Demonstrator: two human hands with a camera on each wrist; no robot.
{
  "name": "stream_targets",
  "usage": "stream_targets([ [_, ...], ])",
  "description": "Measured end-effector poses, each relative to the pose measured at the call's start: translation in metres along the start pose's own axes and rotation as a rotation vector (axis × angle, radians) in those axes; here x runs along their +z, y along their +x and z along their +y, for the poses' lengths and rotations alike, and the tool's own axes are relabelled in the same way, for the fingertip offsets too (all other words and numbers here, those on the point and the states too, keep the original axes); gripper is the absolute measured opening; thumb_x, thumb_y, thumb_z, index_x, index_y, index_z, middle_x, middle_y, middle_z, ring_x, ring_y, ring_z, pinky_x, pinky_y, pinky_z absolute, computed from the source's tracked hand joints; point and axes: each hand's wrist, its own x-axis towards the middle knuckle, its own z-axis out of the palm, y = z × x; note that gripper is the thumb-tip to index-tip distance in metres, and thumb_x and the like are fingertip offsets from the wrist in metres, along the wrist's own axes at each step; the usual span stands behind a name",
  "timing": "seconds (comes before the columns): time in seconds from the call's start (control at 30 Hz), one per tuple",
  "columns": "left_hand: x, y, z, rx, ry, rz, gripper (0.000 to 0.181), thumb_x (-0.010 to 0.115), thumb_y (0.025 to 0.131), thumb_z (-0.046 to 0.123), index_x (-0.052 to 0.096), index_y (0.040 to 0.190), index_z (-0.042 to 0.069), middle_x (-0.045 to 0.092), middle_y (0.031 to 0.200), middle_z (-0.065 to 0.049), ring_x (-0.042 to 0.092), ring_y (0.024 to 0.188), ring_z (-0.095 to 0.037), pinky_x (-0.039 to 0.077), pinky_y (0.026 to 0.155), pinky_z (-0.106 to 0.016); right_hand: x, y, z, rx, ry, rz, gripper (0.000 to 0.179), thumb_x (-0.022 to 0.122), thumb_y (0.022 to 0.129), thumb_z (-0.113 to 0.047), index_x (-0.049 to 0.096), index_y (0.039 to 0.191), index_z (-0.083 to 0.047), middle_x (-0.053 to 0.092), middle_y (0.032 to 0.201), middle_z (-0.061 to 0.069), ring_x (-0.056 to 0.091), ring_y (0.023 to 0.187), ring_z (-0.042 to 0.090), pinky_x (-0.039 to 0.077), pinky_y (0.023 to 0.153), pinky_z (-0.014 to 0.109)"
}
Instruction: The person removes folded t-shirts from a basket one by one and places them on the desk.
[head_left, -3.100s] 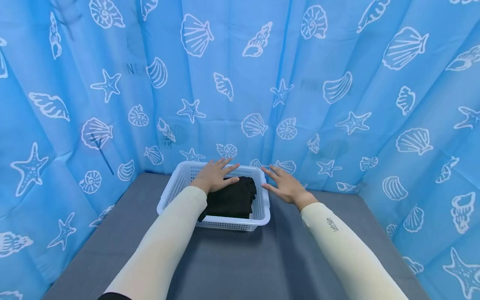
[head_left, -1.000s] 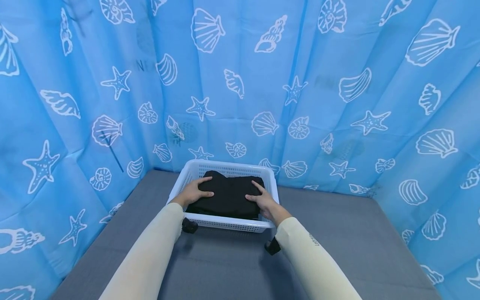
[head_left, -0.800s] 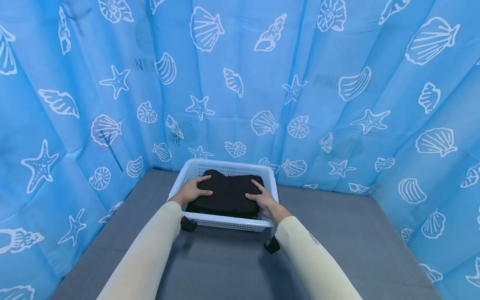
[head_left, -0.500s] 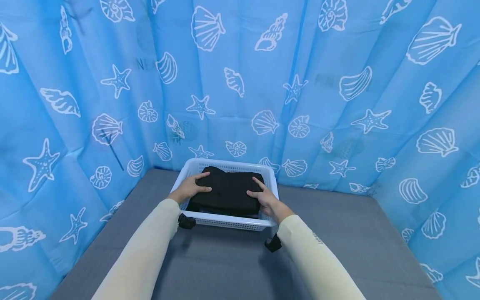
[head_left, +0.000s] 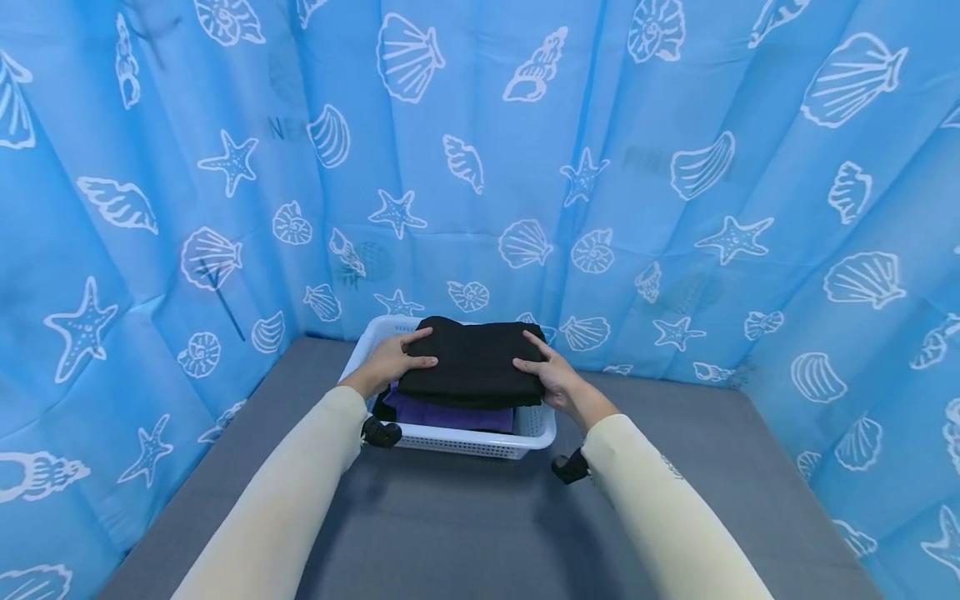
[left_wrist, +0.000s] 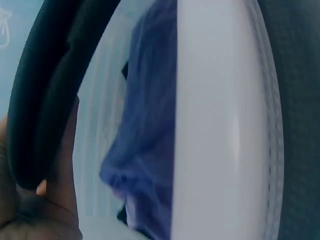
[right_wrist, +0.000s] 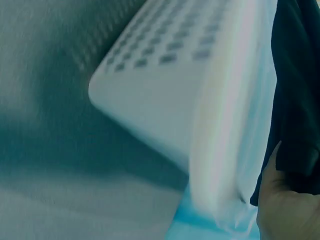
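A folded black garment (head_left: 476, 362) is held level over the white basket (head_left: 457, 442) by both hands. My left hand (head_left: 390, 362) grips its left end, thumb on top and the other fingers partly hidden beneath. At the opposite end my right hand (head_left: 558, 379) grips it the same way. In the left wrist view the cloth's folded edge hangs clear of the basket wall. Below it, a purple folded cloth (head_left: 450, 414) lies in the basket, with some black cloth at its left. The right wrist view has the black garment (right_wrist: 297, 100) beside the basket rim (right_wrist: 225, 110).
The basket stands on a grey table (head_left: 465, 525) near its back edge. A blue curtain (head_left: 480, 167) printed with white shells and starfish hangs behind and along both sides. Black wrist cameras (head_left: 381, 432) hang under both wrists, close to the basket's front rim.
Both hands came down onto the black garment and gripped its ends. They have since raised it up out of the basket, uncovering the purple cloth below.
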Motion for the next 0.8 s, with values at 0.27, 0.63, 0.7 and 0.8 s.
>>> stream_targets([
  [0.27,0.045,0.012,0.027,0.010,-0.087,-0.041,0.070,0.072,0.091,0.022,0.039,0.152,0.028,0.044,0.150,-0.020,0.063,0.115,-0.033,0.056,0.083,-0.035,-0.051,-0.021,-0.010,0.040,-0.027,0.012,0.072,0.053,0.102,-0.013,0.016,0.157,-0.039,0.011,0.164,0.015,0.039,0.139,0.040,0.054,0.088,0.038],
  [0.63,0.119,0.025,0.056,0.006,-0.225,-0.104,0.067,0.072,0.091,0.015,0.043,0.150,0.029,0.047,0.146,-0.021,0.067,0.106,-0.033,0.059,0.078,-0.038,-0.126,-0.056,-0.012,0.053,-0.086,0.027,0.072,0.051,0.103,-0.017,0.010,0.158,-0.038,-0.001,0.165,0.016,0.063,0.104,0.020,0.056,0.082,0.035],
  [0.7,0.132,0.026,0.061,0.013,-0.221,-0.109,0.067,0.072,0.091,0.015,0.044,0.149,0.028,0.047,0.147,-0.021,0.066,0.109,-0.034,0.058,0.080,-0.038,-0.137,-0.063,-0.011,0.062,-0.088,0.031,0.072,0.051,0.104,-0.017,0.009,0.158,-0.038,-0.002,0.165,0.017,0.064,0.099,0.017,0.056,0.083,0.035],
  [0.8,0.151,0.026,0.069,0.021,-0.202,-0.118,0.066,0.072,0.091,0.015,0.044,0.150,0.026,0.045,0.148,-0.022,0.065,0.110,-0.034,0.058,0.081,-0.039,-0.152,-0.072,-0.009,0.075,-0.098,0.046,0.071,0.050,0.104,-0.018,0.009,0.158,-0.038,-0.005,0.165,0.017,0.062,0.104,0.020,0.056,0.083,0.035],
])
